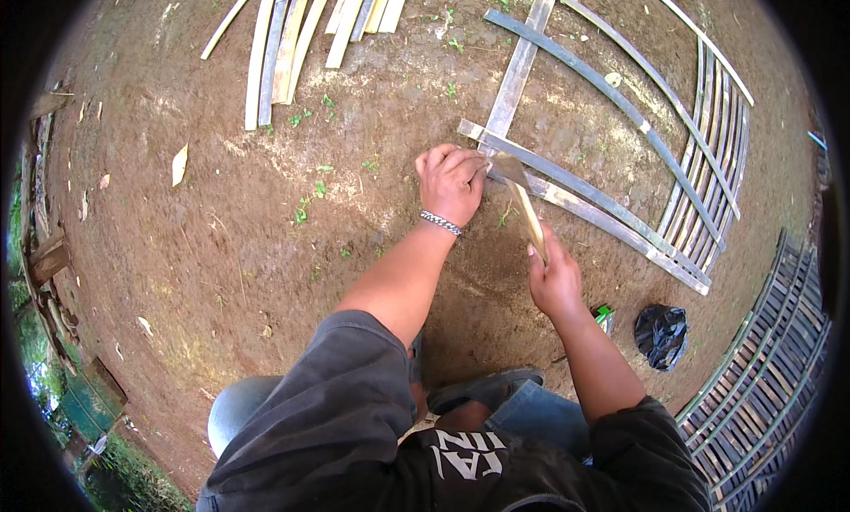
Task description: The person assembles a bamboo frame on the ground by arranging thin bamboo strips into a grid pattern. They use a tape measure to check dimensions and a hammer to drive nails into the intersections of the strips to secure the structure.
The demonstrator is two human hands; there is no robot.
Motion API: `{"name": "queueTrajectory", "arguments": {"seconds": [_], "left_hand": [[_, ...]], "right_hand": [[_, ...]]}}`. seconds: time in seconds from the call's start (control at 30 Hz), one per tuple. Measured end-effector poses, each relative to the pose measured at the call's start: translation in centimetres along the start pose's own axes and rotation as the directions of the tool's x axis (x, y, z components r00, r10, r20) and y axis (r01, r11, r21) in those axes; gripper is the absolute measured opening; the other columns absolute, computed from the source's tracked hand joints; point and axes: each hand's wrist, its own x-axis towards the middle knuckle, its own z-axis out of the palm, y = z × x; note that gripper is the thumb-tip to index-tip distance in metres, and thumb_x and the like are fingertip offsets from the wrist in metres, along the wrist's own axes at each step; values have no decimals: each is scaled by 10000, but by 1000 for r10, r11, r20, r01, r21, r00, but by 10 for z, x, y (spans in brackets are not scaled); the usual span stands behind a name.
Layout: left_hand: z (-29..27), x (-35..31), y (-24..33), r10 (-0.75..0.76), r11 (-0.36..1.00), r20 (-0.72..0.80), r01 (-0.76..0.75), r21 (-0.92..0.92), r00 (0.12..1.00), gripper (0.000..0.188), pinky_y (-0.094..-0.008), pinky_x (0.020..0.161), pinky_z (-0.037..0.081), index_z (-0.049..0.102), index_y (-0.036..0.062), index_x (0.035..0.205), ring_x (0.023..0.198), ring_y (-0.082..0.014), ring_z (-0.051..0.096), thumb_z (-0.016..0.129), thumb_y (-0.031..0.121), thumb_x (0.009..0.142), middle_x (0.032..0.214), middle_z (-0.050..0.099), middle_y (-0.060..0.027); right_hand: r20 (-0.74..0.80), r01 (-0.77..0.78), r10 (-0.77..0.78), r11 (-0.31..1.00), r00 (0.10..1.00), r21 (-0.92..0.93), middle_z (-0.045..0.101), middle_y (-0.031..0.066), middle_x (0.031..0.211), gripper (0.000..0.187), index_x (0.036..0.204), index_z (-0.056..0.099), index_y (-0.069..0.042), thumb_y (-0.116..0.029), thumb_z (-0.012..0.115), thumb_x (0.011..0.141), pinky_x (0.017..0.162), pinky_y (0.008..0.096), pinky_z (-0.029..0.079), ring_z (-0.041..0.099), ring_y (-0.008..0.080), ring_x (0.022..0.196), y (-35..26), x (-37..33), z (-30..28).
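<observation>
My left hand, with a chain bracelet at the wrist, is closed at the near end of a bamboo slat, where it meets a flat crosspiece. Its fingertips are pinched together; whatever is between them is too small to make out. In my right hand is the wooden handle of a hammer. The hammer's broad, dull head is over the slat end, close to the left fingertips. A second dark slat lies alongside, crossing the same crosspiece.
Further slats form a frame, with close-set strips at its far right. Loose pale slats lie on the soil at upper left. A black plastic bag and small green box are near my right forearm. A slatted panel lies lower right.
</observation>
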Motion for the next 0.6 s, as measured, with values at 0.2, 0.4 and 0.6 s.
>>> {"name": "queueTrajectory", "arguments": {"seconds": [0.2,0.4,0.6], "left_hand": [[-2,-2,-2,5,1000,-4,-5,-4,1000,81,-420,940,374,772,171,857,1045,-197,603,781,139,783,970,739,63],[-1,-6,-2,12,1000,-9,-12,-14,1000,77,-426,939,381,770,159,855,1046,-197,597,777,132,783,979,736,58],[0,2,-2,18,1000,0,-18,3,1000,68,-426,949,381,762,155,839,1050,-198,593,773,126,778,973,732,62]], "right_hand": [[23,-6,6,1000,1000,12,663,245,1228,518,1455,500,-141,-122,620,951,870,469,570,678,435,1047,-11,4,-5],[-115,120,-112,991,987,63,679,242,1160,547,1467,486,-157,-109,626,940,844,480,572,686,447,980,-12,1,-4],[17,14,-14,1000,1000,-2,678,239,1159,543,1466,481,-143,-115,625,943,839,484,570,684,443,991,-5,4,-6]]}}
